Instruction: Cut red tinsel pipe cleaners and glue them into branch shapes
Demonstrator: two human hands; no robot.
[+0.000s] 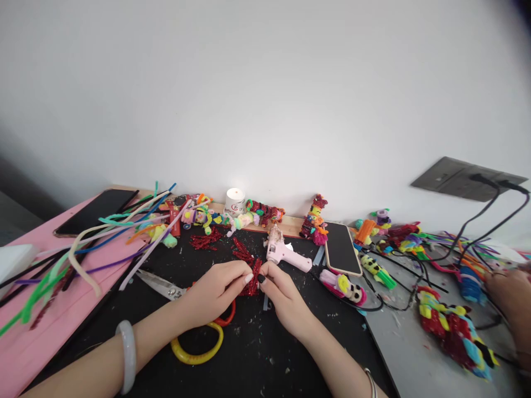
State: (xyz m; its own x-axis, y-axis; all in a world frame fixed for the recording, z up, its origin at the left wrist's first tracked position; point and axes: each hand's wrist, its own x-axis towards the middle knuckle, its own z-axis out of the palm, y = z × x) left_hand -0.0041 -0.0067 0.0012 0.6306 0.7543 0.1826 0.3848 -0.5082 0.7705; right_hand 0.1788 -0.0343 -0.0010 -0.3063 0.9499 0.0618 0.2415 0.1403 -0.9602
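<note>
My left hand (222,290) and my right hand (286,298) meet over the black mat (249,354), thumbs and fingertips pinched together. Between them they grip red glittery pipe cleaners (254,276), whose lower part is partly hidden by the fingers. Behind the hands lies a pale pink glue gun (286,251), nozzle toward the wall. Beneath my left wrist rest scissors (160,286) with a yellow and a red handle loop. Another heap of short red glittery pipe cleaner pieces (205,239) sits farther back.
Loose coloured pipe cleaners (112,237) spread over the pink board (37,337) at left, beside a dark phone (97,213). Along the wall stand a paper cup (235,202) and several pipe-cleaner figures (315,218). At right are a phone (342,249), black cords (477,221) and another person's hand (510,290).
</note>
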